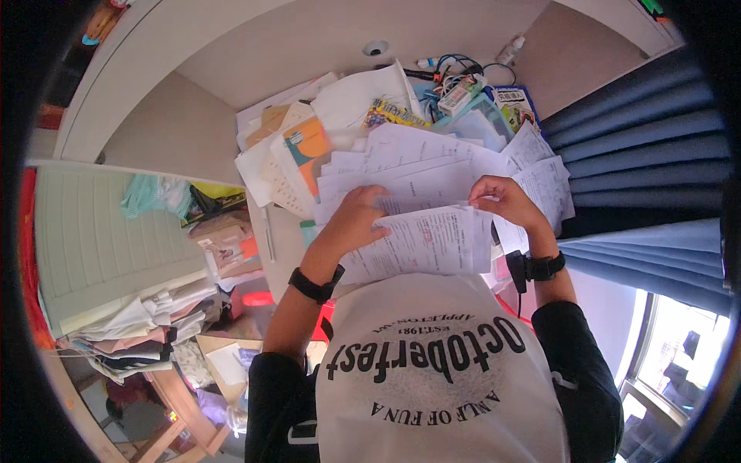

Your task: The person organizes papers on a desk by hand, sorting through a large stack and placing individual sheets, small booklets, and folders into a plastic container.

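Observation:
A thin stack of printed paper sheets [422,243] is tilted up in front of my chest, with red marks among the print on its front page. My left hand [356,220] is at the stack's upper left, thumb on the front page and fingers behind the top edge. At the upper right corner, my right hand [506,199] pinches the paper edge between thumb and fingers. Behind this stack, more loose sheets [428,147] lie fanned out over the desk. Further printed pages [541,179] lie beyond my right hand.
An orange and green booklet [307,142] lies among papers at the left, near a pen [268,234]. At the back right, a light-blue tray [498,113] stands by tangled cables [457,63] and a small bottle [511,50]. A dark blue curtain [637,133] borders the desk's right side.

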`<move>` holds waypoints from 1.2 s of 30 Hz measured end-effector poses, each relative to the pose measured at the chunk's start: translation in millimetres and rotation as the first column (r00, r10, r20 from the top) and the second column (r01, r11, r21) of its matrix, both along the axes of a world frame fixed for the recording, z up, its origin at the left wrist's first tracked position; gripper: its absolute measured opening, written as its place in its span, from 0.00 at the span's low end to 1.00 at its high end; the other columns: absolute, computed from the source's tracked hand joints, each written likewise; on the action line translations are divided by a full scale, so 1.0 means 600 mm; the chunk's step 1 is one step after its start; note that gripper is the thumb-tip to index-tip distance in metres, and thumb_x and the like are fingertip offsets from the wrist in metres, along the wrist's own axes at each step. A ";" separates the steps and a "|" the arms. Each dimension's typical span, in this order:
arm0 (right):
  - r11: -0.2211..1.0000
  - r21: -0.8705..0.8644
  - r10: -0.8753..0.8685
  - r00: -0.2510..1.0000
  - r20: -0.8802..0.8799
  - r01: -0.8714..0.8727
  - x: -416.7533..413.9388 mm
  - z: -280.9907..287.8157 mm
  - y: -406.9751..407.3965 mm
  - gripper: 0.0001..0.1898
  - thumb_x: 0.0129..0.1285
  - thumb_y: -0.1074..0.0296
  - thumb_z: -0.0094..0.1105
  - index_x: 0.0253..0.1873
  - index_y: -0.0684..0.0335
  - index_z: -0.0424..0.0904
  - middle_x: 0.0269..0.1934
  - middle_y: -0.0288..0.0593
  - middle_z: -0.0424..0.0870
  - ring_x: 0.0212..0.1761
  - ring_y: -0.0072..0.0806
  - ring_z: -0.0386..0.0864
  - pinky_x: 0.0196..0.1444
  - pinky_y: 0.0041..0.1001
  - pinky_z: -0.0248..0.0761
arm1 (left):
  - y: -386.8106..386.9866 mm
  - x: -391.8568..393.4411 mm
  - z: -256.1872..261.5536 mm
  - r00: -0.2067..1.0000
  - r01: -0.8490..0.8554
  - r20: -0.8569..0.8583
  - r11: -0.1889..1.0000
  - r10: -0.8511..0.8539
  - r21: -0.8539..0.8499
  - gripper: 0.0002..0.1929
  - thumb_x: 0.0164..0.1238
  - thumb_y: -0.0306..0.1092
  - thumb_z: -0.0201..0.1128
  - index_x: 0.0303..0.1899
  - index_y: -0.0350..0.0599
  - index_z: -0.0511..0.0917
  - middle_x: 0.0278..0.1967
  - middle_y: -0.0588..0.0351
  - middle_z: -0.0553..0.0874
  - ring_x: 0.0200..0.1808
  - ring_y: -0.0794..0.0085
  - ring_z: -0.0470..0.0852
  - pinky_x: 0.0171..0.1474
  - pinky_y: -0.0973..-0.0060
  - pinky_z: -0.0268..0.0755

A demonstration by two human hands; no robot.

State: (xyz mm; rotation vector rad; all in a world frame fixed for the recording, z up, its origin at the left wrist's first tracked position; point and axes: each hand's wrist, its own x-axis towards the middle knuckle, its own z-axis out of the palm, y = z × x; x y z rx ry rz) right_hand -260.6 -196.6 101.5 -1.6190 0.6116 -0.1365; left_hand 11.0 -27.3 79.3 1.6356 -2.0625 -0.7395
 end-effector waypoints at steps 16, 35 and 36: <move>0.892 -0.214 -0.403 0.915 0.026 0.398 -0.023 -0.068 -0.007 0.04 0.58 0.77 0.57 0.38 0.67 0.76 0.34 0.37 0.81 0.35 0.18 0.77 0.39 0.19 0.69 | 0.027 -0.012 -0.004 0.996 -0.092 -0.019 0.996 0.092 0.007 0.10 0.50 0.34 0.66 0.32 0.38 0.82 0.62 0.44 0.65 0.61 0.52 0.65 0.63 0.65 0.57; 0.807 -0.390 -0.489 0.872 -0.018 0.444 0.026 -0.066 -0.005 0.08 0.60 0.73 0.55 0.45 0.64 0.77 0.40 0.42 0.81 0.41 0.23 0.79 0.41 0.21 0.71 | 0.031 -0.014 0.036 0.993 -0.109 -0.037 0.990 0.113 0.086 0.23 0.55 0.33 0.62 0.54 0.48 0.70 0.34 0.46 0.80 0.39 0.53 0.78 0.43 0.62 0.70; 0.806 -0.391 -0.490 0.871 -0.018 0.445 0.025 -0.073 -0.007 0.08 0.60 0.73 0.55 0.45 0.64 0.77 0.40 0.42 0.81 0.41 0.23 0.79 0.41 0.21 0.71 | 0.021 -0.016 0.049 0.993 -0.107 -0.039 0.991 0.111 0.085 0.23 0.55 0.33 0.62 0.54 0.48 0.70 0.34 0.46 0.80 0.39 0.53 0.78 0.43 0.62 0.70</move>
